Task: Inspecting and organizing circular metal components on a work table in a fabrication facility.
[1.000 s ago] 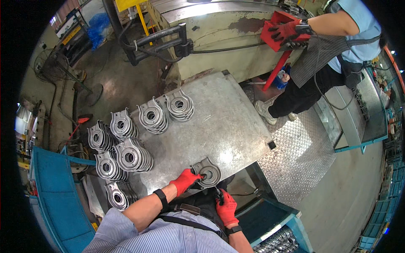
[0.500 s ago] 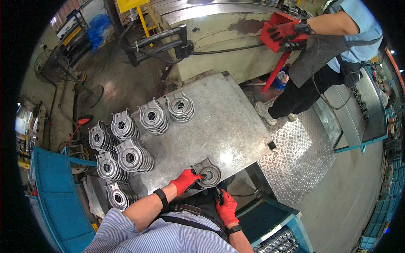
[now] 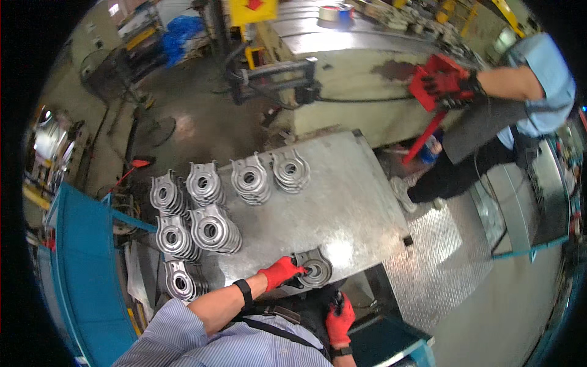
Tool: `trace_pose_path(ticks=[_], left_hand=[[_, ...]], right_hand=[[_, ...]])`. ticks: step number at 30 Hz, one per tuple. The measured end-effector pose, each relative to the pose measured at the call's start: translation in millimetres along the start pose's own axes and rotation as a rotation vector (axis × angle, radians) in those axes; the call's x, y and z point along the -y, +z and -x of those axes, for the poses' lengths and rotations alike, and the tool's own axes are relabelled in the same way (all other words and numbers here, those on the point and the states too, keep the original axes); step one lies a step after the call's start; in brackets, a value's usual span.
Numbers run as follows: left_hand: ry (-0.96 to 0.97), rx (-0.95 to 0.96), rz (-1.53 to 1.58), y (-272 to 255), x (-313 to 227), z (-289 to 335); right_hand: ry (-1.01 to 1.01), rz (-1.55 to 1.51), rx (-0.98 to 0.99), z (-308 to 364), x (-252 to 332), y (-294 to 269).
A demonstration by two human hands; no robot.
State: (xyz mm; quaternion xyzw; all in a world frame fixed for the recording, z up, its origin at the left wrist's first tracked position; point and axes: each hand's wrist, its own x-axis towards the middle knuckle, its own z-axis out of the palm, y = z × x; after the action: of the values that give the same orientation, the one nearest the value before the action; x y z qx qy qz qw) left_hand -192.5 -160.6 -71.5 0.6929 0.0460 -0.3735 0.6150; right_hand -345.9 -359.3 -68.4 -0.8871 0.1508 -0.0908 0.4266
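Scuffed metal tabletop [image 3: 361, 183], lit by glare. At its near edge, ring bracket [image 3: 322, 273]: at 3 o'clock from left hand [image 3: 281, 273], touching it, long axis roughly 11 to 5. Left hand the nearer, pinching the bracket's left side, fingertips by the central hole. Right hand [image 3: 340, 318] apart from it, towards 5 o'clock, fingers curled; cannot tell whether around anything. From 9 to 11 o'clock, stacks of like brackets [image 3: 222, 232]. Farther, at 1 o'clock, co-worker's gloved hand [image 3: 449, 85] on red box [image 3: 433, 65].

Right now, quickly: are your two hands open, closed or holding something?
Red-gloved left hand: touching the round, holed grey metal part; its grip can't be told.
Red-gloved right hand: curled; whether holding anything, can't tell.
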Motion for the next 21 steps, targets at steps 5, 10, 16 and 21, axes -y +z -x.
trace_pose_path(ticks=[5,10,16,21], left_hand=[[0.103,-0.16,-0.334,-15,-67,28],[0.263,-0.537,-0.524,-54,-81,7],[0.149,-0.716,-0.547,-140,-124,-17],[0.155,-0.872,-0.622,-194,-153,5]], right_hand=[[0.073,0.01,-0.063,16,-27,2],[-0.089,0.24,0.066,25,-33,-11],[0.179,-0.087,0.01,11,5,-16],[0.183,0.2,0.045,14,12,-23]])
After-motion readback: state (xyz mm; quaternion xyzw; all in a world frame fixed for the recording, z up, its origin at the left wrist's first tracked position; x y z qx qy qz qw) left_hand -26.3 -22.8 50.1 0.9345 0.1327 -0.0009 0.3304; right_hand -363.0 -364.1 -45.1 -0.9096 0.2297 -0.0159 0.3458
